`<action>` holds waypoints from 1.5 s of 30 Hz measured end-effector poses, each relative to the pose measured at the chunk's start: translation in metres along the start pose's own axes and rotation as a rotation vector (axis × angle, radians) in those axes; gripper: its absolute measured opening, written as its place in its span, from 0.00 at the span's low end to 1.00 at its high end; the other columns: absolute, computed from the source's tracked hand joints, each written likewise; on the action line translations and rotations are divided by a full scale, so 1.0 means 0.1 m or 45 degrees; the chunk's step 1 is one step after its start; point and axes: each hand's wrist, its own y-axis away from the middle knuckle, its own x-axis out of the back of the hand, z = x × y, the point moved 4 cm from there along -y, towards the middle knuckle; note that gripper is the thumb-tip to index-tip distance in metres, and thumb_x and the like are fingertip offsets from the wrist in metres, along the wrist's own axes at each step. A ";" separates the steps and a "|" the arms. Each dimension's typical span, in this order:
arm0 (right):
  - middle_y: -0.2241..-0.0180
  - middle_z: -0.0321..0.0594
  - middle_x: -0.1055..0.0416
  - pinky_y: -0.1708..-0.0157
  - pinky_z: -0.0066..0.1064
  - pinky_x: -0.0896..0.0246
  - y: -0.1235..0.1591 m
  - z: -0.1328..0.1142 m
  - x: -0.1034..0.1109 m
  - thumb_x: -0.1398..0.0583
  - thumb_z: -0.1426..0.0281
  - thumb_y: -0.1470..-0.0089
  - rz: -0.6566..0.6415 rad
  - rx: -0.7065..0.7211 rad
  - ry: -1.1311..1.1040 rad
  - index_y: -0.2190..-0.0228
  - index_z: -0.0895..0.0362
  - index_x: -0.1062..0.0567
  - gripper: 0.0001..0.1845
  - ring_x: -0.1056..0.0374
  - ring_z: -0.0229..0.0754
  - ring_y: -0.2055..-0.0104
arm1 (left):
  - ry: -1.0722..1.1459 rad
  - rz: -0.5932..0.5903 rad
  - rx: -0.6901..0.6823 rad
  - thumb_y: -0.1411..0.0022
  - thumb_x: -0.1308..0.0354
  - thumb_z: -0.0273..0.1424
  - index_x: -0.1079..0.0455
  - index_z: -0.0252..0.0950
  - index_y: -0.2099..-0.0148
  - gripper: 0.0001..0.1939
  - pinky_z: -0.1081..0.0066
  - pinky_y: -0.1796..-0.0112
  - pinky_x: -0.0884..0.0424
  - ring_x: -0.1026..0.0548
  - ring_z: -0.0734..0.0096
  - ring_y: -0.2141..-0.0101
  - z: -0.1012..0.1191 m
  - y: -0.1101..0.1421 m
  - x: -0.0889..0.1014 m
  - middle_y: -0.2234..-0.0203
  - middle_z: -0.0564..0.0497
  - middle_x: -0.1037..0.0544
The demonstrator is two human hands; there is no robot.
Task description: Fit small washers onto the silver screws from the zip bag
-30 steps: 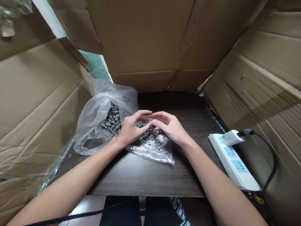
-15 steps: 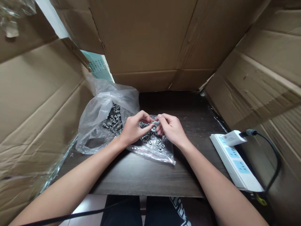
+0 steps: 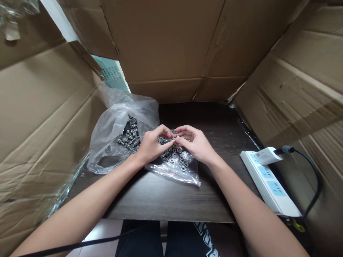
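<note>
Over the clear zip bag [image 3: 171, 175], my left hand [image 3: 154, 144] pinches a small metal bolt [image 3: 174, 139] between thumb and fingertips. My right hand [image 3: 197, 144] meets it fingertip to fingertip, its thumb and fingers closed around the other end of the bolt. The fingers cover most of the bolt, so I cannot make out whether a nut or washer sits on it. Beneath the hands, loose washers [image 3: 174, 155], nuts [image 3: 183, 169] and bolts lie on the bag.
To the left, a crumpled plastic bag [image 3: 107, 123] lies open with many bolts [image 3: 130, 137] inside. A white power strip [image 3: 270, 184] with a plugged-in adapter [image 3: 268, 156] and a black cable stands at the right of the dark table [image 3: 171, 203]. Cardboard walls [image 3: 171, 43] enclose the back and sides.
My right hand has turned and its fingers have come forward, closing over the bolt's end that showed before. The left hand keeps its pinch in almost the same place.
</note>
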 end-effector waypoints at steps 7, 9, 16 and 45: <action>0.64 0.41 0.21 0.54 0.37 0.26 -0.03 0.03 0.02 0.32 0.69 0.52 0.075 0.065 -0.012 0.63 0.56 0.25 0.12 0.23 0.43 0.60 | 0.057 0.005 0.025 0.39 0.34 0.31 0.33 0.35 0.63 0.09 0.68 0.57 0.19 0.17 0.67 0.62 0.00 -0.01 0.00 0.64 0.48 0.18; 0.72 0.37 0.24 0.66 0.34 0.26 -0.03 0.04 0.03 0.35 0.63 0.45 0.105 0.008 0.014 0.64 0.56 0.26 0.10 0.25 0.40 0.71 | 0.052 0.008 0.031 0.40 0.34 0.30 0.33 0.35 0.63 0.09 0.69 0.58 0.19 0.18 0.68 0.63 0.01 -0.01 0.00 0.65 0.49 0.18; 0.58 0.42 0.25 0.64 0.34 0.24 0.00 0.00 -0.01 0.33 0.63 0.48 -0.023 0.043 0.028 0.57 0.55 0.25 0.17 0.25 0.42 0.60 | -0.019 0.032 0.015 0.39 0.35 0.31 0.31 0.35 0.62 0.08 0.70 0.59 0.19 0.18 0.69 0.65 0.00 0.00 0.01 0.66 0.50 0.18; 0.77 0.34 0.27 0.74 0.30 0.30 -0.02 0.06 0.04 0.37 0.58 0.43 0.149 -0.002 0.069 0.64 0.56 0.26 0.14 0.29 0.37 0.77 | 0.006 0.003 -0.045 0.39 0.33 0.27 0.29 0.35 0.54 0.12 0.74 0.57 0.19 0.18 0.73 0.63 0.01 0.00 -0.01 0.63 0.51 0.18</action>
